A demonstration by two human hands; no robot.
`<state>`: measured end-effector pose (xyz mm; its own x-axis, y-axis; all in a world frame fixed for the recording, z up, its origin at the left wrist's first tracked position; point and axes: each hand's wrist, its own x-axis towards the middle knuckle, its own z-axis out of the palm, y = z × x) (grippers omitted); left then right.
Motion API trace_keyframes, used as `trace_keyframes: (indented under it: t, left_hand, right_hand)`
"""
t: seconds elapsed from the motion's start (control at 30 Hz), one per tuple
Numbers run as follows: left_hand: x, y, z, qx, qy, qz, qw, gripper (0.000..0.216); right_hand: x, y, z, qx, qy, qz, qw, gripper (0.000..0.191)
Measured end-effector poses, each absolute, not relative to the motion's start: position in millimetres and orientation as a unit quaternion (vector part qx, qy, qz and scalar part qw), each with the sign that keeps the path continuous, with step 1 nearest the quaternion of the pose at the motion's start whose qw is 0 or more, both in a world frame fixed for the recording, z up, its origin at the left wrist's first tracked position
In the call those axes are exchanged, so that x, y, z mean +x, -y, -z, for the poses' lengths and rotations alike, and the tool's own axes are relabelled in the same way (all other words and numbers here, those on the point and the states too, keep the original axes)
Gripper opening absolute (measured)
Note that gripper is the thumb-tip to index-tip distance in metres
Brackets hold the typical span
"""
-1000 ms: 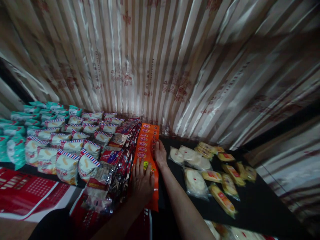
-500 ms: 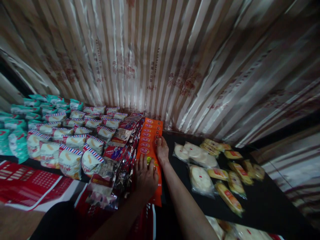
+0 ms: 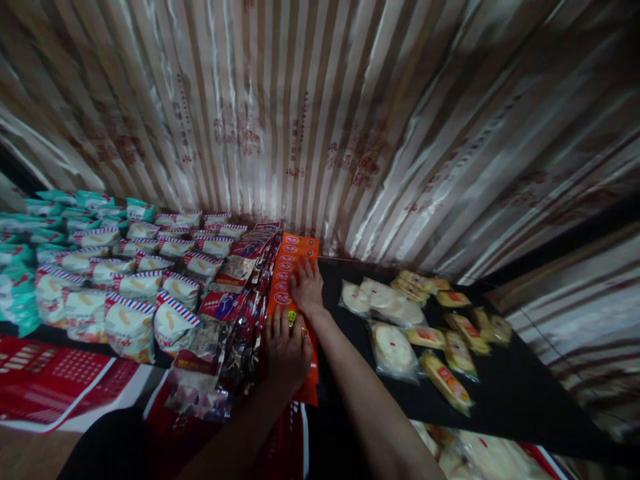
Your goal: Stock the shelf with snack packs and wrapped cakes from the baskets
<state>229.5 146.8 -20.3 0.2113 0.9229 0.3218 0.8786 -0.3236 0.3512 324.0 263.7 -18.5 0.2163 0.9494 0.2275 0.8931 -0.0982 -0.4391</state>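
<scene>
A row of overlapping orange snack packets [image 3: 281, 285] lies on the black shelf. My left hand [image 3: 287, 345] rests palm down on the near part of this row, fingers stretched out. Farther along, my right hand [image 3: 307, 288] lies flat over the packets' right side, its fingers pointing away from me. Neither hand is wrapped around anything. Against the row's left side, shiny dark red packets [image 3: 220, 303] overlap in a long line. Parts of the orange packets are hidden under my hands.
White bags with striped tops [image 3: 129, 325] and teal bags [image 3: 20, 297] stand in rows at the left. On the right are bagged round white flatbreads [image 3: 395, 350] and yellow wrapped breads [image 3: 447, 383]. Red baskets [image 3: 50, 380] sit below the front edge; a striped curtain [image 3: 320, 120] hangs behind.
My right hand has moved from the right edge of the orange packets onto their top. My left hand stays on the near part. The view has shifted slightly.
</scene>
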Motion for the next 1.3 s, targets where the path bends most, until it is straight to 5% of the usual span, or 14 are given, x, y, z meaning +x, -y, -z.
trace_keyframes:
  t: [0.27, 0.57, 0.73, 1.0, 1.3]
  left_hand:
    - [229.6, -149.3, 23.9, 0.785, -0.577, -0.223, 0.042, 0.042]
    - [230.2, -148.8, 20.0, 0.793, -0.58, -0.181, 0.04, 0.041]
    - [229.9, -147.8, 18.1, 0.792, -0.579, -0.187, 0.043, 0.04]
    - [229.6, -146.7, 10.7, 0.795, -0.574, -0.183, 0.069, 0.044]
    - [227.9, -142.9, 0.8, 0.813, -0.554, -0.176, 0.042, 0.047]
  right_hand:
    - [303.3, -283.7, 15.8, -0.759, 0.637, -0.085, 0.1, 0.06]
    - [301.9, -285.2, 19.9, -0.76, 0.639, -0.081, 0.079, 0.062]
    - [308.2, -276.5, 4.8, -0.743, 0.646, -0.067, 0.166, 0.051]
    - [330.0, -185.5, -4.2, -0.723, 0.495, -0.098, 0.473, 0.049]
    - [326.8, -108.0, 8.7, -0.709, 0.448, -0.198, 0.508, 0.053]
